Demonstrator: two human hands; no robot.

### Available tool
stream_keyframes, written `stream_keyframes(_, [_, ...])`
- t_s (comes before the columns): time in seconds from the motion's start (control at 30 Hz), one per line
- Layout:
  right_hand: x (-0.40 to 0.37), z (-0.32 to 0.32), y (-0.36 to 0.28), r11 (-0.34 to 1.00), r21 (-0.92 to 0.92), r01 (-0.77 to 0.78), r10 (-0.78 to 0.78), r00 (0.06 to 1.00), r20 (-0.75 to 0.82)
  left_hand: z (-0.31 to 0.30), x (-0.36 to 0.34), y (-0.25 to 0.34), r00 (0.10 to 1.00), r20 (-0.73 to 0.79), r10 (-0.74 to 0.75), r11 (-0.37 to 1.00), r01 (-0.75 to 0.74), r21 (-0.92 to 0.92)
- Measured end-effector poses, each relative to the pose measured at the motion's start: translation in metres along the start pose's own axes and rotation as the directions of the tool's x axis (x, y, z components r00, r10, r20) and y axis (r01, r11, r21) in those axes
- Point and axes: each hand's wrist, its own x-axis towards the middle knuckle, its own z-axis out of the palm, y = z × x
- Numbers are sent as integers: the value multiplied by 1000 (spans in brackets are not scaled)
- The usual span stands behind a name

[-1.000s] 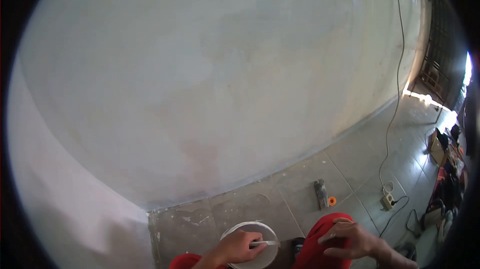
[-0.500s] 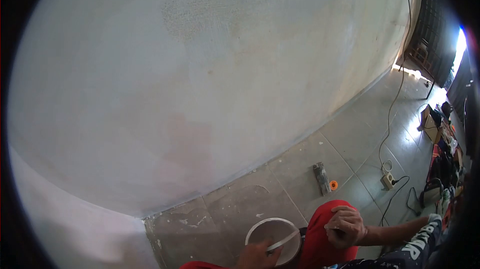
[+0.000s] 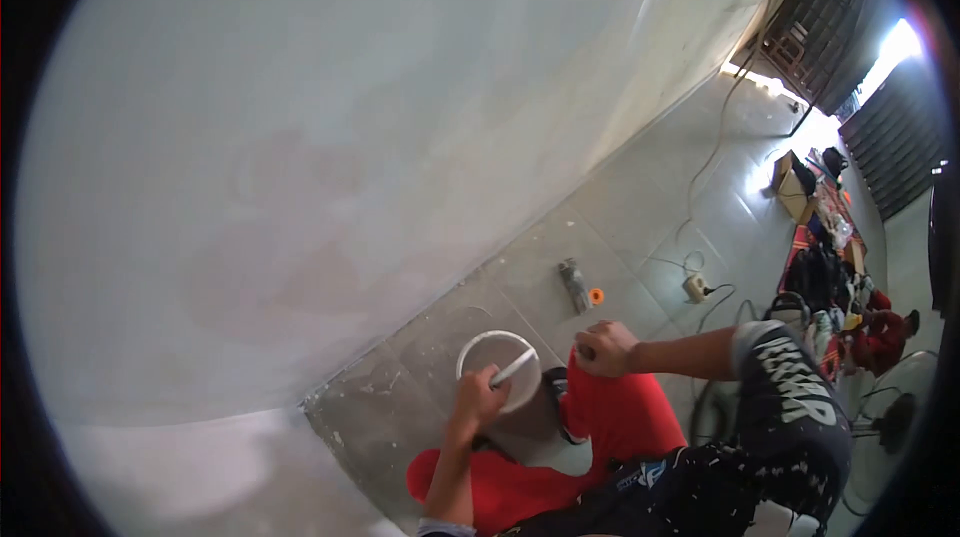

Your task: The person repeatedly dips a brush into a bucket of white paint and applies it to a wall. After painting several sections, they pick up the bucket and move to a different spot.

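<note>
A round bucket with a white rim (image 3: 497, 335) stands on the floor between my knees. My left hand (image 3: 482, 397) is closed around a flat, light-coloured scraper (image 3: 513, 367) at the bucket's mouth. The scraper lies slanted across the opening, and its handle is hidden in the fingers. On my right knee, in red trousers, rests my right hand (image 3: 606, 349) with curled fingers. Something small and dark shows at its fingers, too unclear to name.
A pale wall (image 3: 300, 187) with pinkish patches fills the left. Beyond the bucket, a grey-black tool (image 3: 574, 285) and an orange ring (image 3: 596, 296) lie on the tiles. A power socket block (image 3: 696, 287) with cables is farther right, near piled items (image 3: 820, 267) and a fan (image 3: 890, 424).
The view has shifted, showing more of my body and the right side of the room. My left hand and the scraper now show more fully at the bucket; my right hand remains on the knee.
</note>
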Motion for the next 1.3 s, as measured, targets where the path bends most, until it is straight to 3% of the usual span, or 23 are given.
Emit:
stream_keyframes(0.03, [-1, -9, -4, 1000, -10, 13, -13, 1000, 4, -7, 3, 20, 999, -36, -21, 999, 22, 47])
stream_keyframes(0.07, [-9, -8, -18, 983, -100, -153, 161, 984, 79, -23, -2, 47, 996, -79, -51, 993, 59, 99])
stream_keyframes(0.1, [-14, -9, -33, 933, -204, -296, 325, 938, 125, -32, -12, 88, 990, -138, 20, 986, 3, 165])
stream_keyframes(0.17, [-43, -12, -51, 933, -251, -257, 300, 942, 152, -59, -27, 177, 973, -212, 93, 972, -43, 231])
stream_keyframes(0.23, [-74, -54, -119, 876, -287, -388, 479, 779, 406, -107, -62, 261, 967, -212, 139, 933, -56, 355])
stream_keyframes(0.3, [-106, -99, -166, 861, -196, -469, 485, 643, 593, -162, -91, 338, 966, -255, 46, 988, -5, 156])
stream_keyframes(0.37, [-143, -129, -193, 744, -47, -666, 583, 613, 533, -213, -120, 409, 950, -307, -56, 974, 120, 192])
stream_keyframes(0.4, [-156, -142, -199, 745, -30, -667, 573, 615, 542, -230, -128, 438, 924, -357, -137, 962, 210, 173])
stream_keyframes(0.47, [-179, -153, -188, 798, 223, -560, 459, 805, 375, -252, -143, 477, 878, -435, -201, 975, 224, 1])
stream_keyframes(0.53, [-194, -123, -131, 816, 367, -447, 382, 893, 237, -258, -155, 506, 849, -483, -213, 976, 208, -63])
stream_keyframes(0.6, [-194, -187, -127, 802, 222, -554, 513, 830, 218, -251, -163, 538, 834, -536, -135, 974, 210, 82])
stream_keyframes(0.63, [-196, -215, -119, 811, 210, -546, 503, 834, 226, -241, -164, 543, 805, -556, -208, 974, 219, -48])
stream_keyframes(0.7, [-213, -252, -107, 755, 332, -566, 584, 810, 52, -215, -175, 568, 771, -615, -168, 974, 226, 18])
stream_keyframes(0.73, [-205, -281, -102, 756, 323, -570, 579, 812, 78, -220, -161, 584, 753, -646, -121, 968, 234, 91])
stream_keyframes(0.8, [-222, -314, -90, 716, 466, -521, 607, 793, -46, -203, -172, 596, 692, -700, -176, 955, 292, 49])
stream_keyframes(0.87, [-227, -339, -77, 744, 446, -498, 591, 802, -90, -198, -172, 610, 622, -738, -262, 949, 306, -78])
stream_keyframes(0.93, [-242, -354, -67, 727, 481, -489, 600, 793, -101, -195, -165, 646, 625, -731, -273, 948, 306, -92])
stream_keyframes(1.0, [-250, -371, -62, 686, 551, -476, 609, 789, -77, -191, -171, 645, 636, -739, -222, 945, 328, -2])
stream_keyframes(1.07, [-257, -387, -71, 675, 564, -477, 614, 786, -70, -176, -169, 651, 623, -735, -268, 943, 328, -66])
stream_keyframes(1.13, [-252, -413, -89, 729, 536, -426, 550, 830, -88, -169, -159, 666, 627, -745, -229, 965, 247, -89])
stream_keyframes(1.2, [-243, -429, -105, 727, 568, -387, 525, 845, -97, -159, -146, 671, 624, -751, -216, 964, 256, -65])
stream_keyframes(1.27, [-236, -449, -132, 728, 601, -332, 476, 874, -95, -150, -138, 676, 682, -710, -175, 977, 211, -38])
stream_keyframes(1.3, [-233, -464, -150, 739, 607, -293, 435, 895, -98, -144, -133, 683, 662, -727, -184, 974, 225, -41])
